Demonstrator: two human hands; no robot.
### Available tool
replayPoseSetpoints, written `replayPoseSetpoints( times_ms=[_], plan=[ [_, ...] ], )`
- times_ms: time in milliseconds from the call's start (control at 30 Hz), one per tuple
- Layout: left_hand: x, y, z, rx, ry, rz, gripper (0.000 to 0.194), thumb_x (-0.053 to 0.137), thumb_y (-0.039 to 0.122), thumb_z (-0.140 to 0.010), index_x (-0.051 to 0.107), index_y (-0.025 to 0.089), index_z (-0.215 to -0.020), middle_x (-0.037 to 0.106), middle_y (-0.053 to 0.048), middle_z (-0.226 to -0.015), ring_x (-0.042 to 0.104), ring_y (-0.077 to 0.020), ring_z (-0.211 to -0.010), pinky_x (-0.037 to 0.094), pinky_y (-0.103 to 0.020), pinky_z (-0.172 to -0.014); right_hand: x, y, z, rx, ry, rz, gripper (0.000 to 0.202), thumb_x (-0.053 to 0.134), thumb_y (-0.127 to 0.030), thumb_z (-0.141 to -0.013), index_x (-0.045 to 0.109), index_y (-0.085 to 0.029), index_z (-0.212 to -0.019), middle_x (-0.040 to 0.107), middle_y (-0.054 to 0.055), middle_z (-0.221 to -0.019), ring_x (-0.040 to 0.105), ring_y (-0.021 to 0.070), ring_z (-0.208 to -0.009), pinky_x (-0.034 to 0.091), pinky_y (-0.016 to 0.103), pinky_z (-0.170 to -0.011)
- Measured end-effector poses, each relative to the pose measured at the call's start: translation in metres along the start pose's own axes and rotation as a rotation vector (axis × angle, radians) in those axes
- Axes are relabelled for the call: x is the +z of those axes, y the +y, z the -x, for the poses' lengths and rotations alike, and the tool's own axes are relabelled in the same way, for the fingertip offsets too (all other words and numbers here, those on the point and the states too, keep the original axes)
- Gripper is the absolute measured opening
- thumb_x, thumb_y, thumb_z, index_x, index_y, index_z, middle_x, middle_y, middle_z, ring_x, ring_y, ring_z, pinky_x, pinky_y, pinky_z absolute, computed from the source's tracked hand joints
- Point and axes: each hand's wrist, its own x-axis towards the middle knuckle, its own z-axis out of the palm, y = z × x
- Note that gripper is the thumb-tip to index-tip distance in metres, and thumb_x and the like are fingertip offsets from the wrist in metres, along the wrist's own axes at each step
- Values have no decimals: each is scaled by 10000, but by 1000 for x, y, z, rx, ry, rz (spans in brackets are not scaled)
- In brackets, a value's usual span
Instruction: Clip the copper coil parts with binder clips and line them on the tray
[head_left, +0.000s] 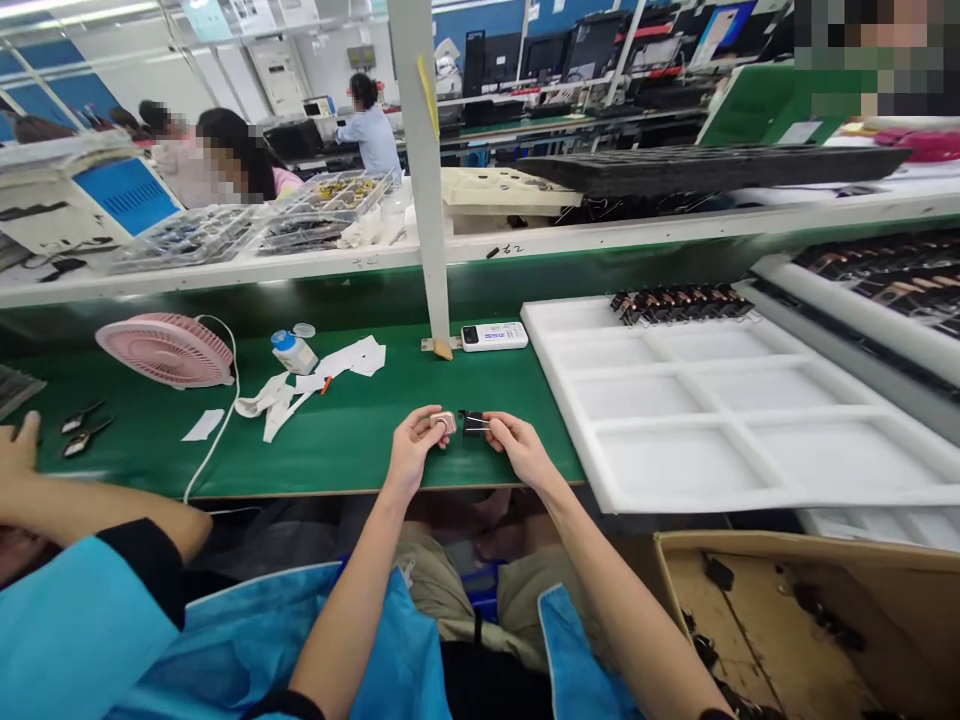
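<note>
My left hand [415, 446] pinches a small copper-coloured coil-like piece [445, 423] with rounded corners. Close to its right, my right hand [516, 440] grips a small black part [472, 424] with thin metal wires or pins along it. The two pieces face each other with a narrow gap, just above the green table mat [480, 465]. Fingertips cover part of each piece, so their exact kind is unclear.
A white foam tray [592, 430] with compartments lies at right, black-and-copper parts [679, 303] in its far row. A cardboard box [750, 545] stands below. Leftward are a pink fan [165, 350], a bottle [294, 353], paper scraps [352, 358] and a co-worker's arm [105, 500].
</note>
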Motion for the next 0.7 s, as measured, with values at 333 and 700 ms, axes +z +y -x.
replayPoseSetpoints(
  times_ms=[333,700],
  plan=[
    [0,-4,1,-36,-3,-99,486,948,369,-608,784,136,-1002,797,-113,-905,681,-156,-625,580,-288,-619,-8,16,-2,-31,-124,182,525,557,-605,-951,716,-141,-1139,593,28,-750,482,155,-656,384,296,-616],
    [0,5,-5,44,59,-189,542,920,330,-590,752,189,-1085,746,-27,-882,629,-111,-687,512,-206,-596,-13,-35,65,119,-169,162,589,630,-507,-949,567,-169,-1427,731,80,-1103,655,137,-766,522,257,-703]
  ],
)
